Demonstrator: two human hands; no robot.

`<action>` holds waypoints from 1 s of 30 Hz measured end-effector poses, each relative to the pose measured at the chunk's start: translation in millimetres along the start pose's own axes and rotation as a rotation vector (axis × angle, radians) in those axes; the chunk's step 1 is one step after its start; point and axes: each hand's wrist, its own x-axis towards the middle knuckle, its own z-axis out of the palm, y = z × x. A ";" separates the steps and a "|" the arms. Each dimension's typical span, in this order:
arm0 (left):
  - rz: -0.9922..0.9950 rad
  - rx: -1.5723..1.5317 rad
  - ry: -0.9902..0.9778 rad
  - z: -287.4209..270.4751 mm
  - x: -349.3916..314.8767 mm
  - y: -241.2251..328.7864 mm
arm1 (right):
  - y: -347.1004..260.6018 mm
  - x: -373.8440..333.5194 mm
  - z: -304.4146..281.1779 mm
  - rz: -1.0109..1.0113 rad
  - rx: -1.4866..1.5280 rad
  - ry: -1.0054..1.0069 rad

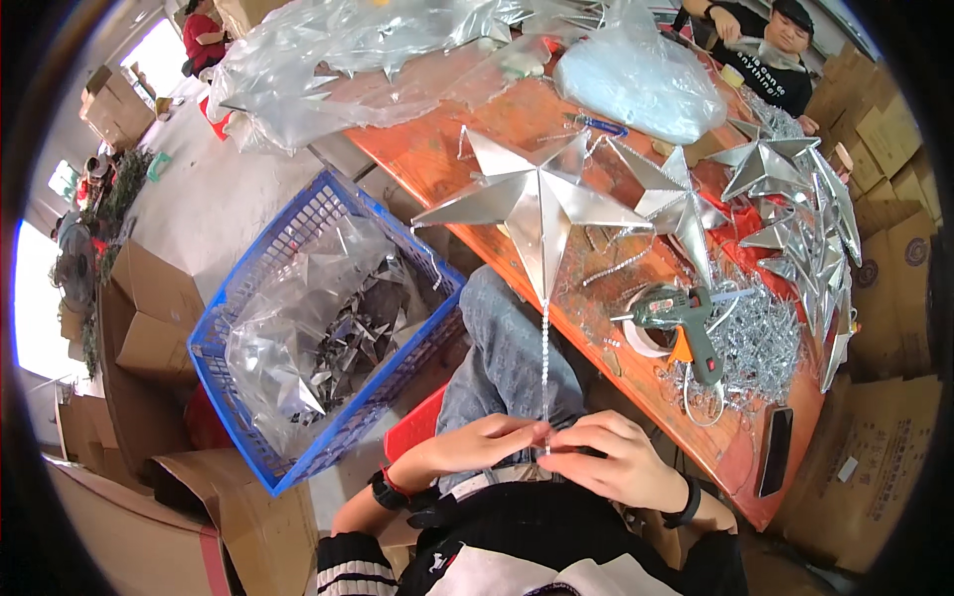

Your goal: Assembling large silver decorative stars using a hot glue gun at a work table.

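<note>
A large silver five-pointed star [540,194] lies over the table's near edge with one point toward me. A strand of small silver beads [545,348] runs from that point down to my hands. My left hand [497,440] pinches the strand's near end at its fingertips. Close against it, my right hand [611,459] has its fingers curled round the same end, and the very tip is hidden between them. Beaded strands also trail from other points of the star. To the right on the table lies a green glue gun [686,323] with an orange trigger.
Silver stars [810,228] pile up on the orange table [417,149]'s right side, above tangled silver tinsel [755,338]. A phone [775,452] lies at the near corner. At my left stands a blue crate [328,457] of silver pieces. Across the table sits another person [765,50].
</note>
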 end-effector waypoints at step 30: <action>0.239 -0.457 0.324 -72.0 81.2 22.2 | 136.6 193.5 -111.7 0.313 0.416 0.061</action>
